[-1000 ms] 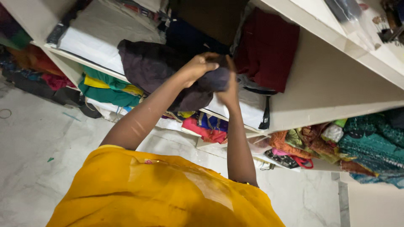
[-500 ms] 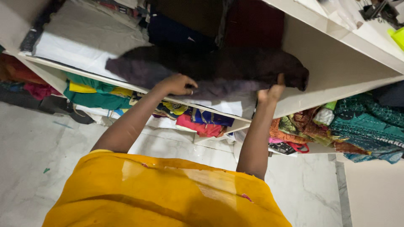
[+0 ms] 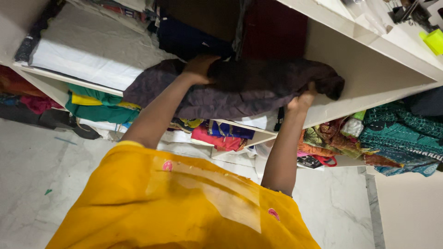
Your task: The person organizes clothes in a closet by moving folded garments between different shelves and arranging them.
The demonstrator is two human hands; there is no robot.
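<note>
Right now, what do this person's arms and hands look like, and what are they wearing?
Both arms are bare from the upper arm down, with no gloves on the left hand or right hand. I can't make out any rings or bangles. The person wears a mustard-yellow garment with small pink motifs and a glossy sheen.

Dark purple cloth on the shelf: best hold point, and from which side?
Take the dark purple cloth along its front edge, which overhangs the white shelf, approaching from the open front. The left hand already presses its top and the right hand pinches its right end; the back sits against stacked clothes.
</note>
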